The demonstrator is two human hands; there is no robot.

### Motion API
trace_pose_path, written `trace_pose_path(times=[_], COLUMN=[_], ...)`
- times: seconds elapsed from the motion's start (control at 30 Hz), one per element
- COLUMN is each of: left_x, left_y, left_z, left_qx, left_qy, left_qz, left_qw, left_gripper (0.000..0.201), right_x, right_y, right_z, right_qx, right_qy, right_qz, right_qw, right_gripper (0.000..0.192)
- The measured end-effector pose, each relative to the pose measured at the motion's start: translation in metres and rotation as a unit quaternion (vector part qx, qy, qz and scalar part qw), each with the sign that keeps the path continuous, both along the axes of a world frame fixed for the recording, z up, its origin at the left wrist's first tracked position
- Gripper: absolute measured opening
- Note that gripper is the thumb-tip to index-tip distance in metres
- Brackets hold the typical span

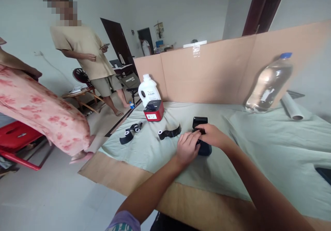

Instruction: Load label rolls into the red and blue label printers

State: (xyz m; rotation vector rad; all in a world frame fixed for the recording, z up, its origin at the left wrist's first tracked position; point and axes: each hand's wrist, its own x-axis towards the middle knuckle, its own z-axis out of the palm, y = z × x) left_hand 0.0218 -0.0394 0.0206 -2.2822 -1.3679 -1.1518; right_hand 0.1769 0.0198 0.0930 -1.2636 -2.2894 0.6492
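A small black device (pixel 204 149) lies on the pale green cloth, with a raised black lid-like part (pixel 200 121) at its far end. My left hand (pixel 188 148) bends over its left side, fingers close together. From the right, my right hand (pixel 211 134) reaches over its middle, and the fingertips of both hands meet there. The fingers cover whatever lies between them. To the left is a small black roll with a white core (pixel 169 133), its strip partly unwound. Farther left are more such black rolls (pixel 126 137).
A red and black box (pixel 154 111) stands before a white jug (pixel 149 91). Cardboard (pixel 201 75) walls off the back. A large clear bottle (pixel 270 82) and a white roll (pixel 292 106) are at right. Two people (pixel 85 51) stand at left, near a red chair (pixel 20 136).
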Motion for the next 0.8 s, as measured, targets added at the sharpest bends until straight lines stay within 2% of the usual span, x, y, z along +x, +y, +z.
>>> trace_pose_path(times=[0.1, 0.17, 0.27, 0.43, 0.53, 0.63, 0.8], left_x=[-0.002, -0.002, -0.001, 0.0, 0.0, -0.001, 0.002], left_y=[-0.005, -0.006, -0.006, -0.001, 0.002, 0.004, 0.008], left_z=[-0.012, -0.014, -0.012, -0.01, -0.013, -0.016, -0.019], left_qx=[-0.023, -0.039, -0.055, -0.073, -0.076, -0.079, -0.084], left_qy=[0.018, 0.03, 0.037, 0.042, 0.039, 0.035, 0.01], left_qz=[-0.025, -0.05, -0.076, -0.076, -0.071, -0.067, -0.058], left_qw=[0.999, 0.998, 0.995, 0.994, 0.994, 0.994, 0.995], left_gripper=[0.046, 0.044, 0.035, 0.03, 0.028, 0.028, 0.028], right_x=[0.009, 0.013, 0.014, 0.006, 0.002, 0.001, 0.001], right_y=[0.014, 0.022, 0.03, 0.033, 0.033, 0.033, 0.031], right_z=[-0.018, -0.027, -0.037, -0.052, -0.058, -0.061, -0.061], right_qx=[-0.007, -0.006, 0.008, 0.064, 0.087, 0.101, 0.093], right_qy=[0.03, 0.045, 0.032, -0.039, -0.063, -0.087, -0.132], right_qz=[-0.005, -0.029, -0.043, -0.071, -0.066, -0.093, -0.114], right_qw=[1.0, 0.999, 0.999, 0.995, 0.992, 0.987, 0.98], right_gripper=[0.037, 0.044, 0.044, 0.04, 0.041, 0.04, 0.036])
